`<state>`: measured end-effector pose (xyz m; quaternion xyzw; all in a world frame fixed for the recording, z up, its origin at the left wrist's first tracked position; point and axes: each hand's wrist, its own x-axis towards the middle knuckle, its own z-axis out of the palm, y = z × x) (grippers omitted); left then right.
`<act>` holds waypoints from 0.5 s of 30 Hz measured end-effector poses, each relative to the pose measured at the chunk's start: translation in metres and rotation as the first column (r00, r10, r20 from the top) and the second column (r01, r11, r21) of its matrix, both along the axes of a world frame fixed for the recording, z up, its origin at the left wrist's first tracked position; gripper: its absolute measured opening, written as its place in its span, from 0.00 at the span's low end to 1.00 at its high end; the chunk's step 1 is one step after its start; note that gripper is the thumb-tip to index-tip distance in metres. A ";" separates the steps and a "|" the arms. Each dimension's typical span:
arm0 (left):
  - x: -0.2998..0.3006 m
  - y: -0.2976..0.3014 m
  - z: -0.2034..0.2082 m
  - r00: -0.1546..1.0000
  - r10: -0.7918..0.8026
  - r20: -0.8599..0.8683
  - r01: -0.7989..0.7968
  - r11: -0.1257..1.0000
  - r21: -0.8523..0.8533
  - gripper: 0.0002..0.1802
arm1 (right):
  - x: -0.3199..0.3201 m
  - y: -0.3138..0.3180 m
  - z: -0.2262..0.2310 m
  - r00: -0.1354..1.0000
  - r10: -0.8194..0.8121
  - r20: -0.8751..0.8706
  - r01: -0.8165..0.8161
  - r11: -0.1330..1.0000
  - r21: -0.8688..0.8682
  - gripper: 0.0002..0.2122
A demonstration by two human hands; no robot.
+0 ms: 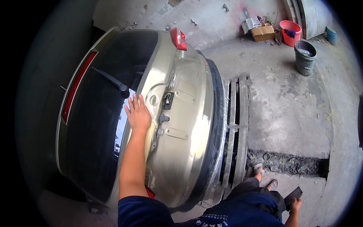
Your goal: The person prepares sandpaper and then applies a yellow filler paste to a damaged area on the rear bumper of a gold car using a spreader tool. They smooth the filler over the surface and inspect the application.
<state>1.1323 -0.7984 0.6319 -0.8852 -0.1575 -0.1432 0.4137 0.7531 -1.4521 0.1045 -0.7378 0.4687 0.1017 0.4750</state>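
Observation:
A gold-beige car tailgate (177, 142) stands before me, its dark rear window (102, 113) to the left. My left hand (138, 115) lies flat with spread fingers on the body panel just below the glass, close to the rear wiper (113, 83). Beside it on the tailgate are a bare latch fitting (168, 100) and a small dark plug (163, 118). Down at the lower right, my right hand (296, 204) grips a dark, flat rectangular piece (292, 195), away from the car. Whether that piece is a sanding sheet or a block, I cannot tell.
A slatted grate (237, 121) runs along the bumper (216, 102), with a debris-filled trench (291, 164) near my feet. Farther back stand a grey bucket (304, 62), a red bucket (286, 25) and a cardboard box (263, 33). The red tail light (178, 39) juts out.

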 end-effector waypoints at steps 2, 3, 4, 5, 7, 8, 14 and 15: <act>-0.020 -0.013 -0.008 0.999 0.046 -0.003 -0.046 0.998 0.041 0.32 | -0.013 -0.010 -0.007 1.000 -0.014 -0.001 0.014 1.000 0.004 0.07; -0.027 -0.019 -0.014 0.998 0.067 -0.003 -0.067 0.996 0.058 0.32 | -0.021 -0.017 -0.015 1.000 -0.024 0.000 0.024 1.000 0.003 0.07; -0.033 -0.022 -0.020 0.995 0.096 -0.030 -0.094 0.993 0.075 0.33 | -0.029 -0.025 -0.022 1.000 -0.019 -0.009 0.019 1.000 -0.015 0.07; -0.039 -0.022 -0.025 0.996 0.067 -0.064 -0.062 0.995 0.075 0.33 | -0.038 -0.032 -0.032 1.000 -0.017 -0.018 0.017 0.999 -0.029 0.07; -0.053 -0.018 -0.034 0.992 0.007 -0.128 0.002 0.997 0.072 0.34 | -0.054 -0.041 -0.044 0.999 0.010 -0.046 -0.012 0.998 -0.063 0.08; -0.060 -0.019 -0.038 0.987 -0.028 -0.161 0.041 0.996 0.074 0.34 | -0.061 -0.047 -0.047 0.997 0.034 -0.069 -0.040 0.996 -0.086 0.08; -0.122 0.003 -0.045 0.956 -0.121 -0.268 0.157 0.980 0.120 0.34 | -0.070 -0.051 -0.025 0.996 0.015 -0.086 -0.019 0.999 -0.043 0.10; -0.133 0.004 -0.045 0.955 -0.122 -0.269 0.165 0.976 0.141 0.35 | -0.069 -0.051 -0.019 0.997 0.003 -0.073 -0.005 1.000 -0.023 0.10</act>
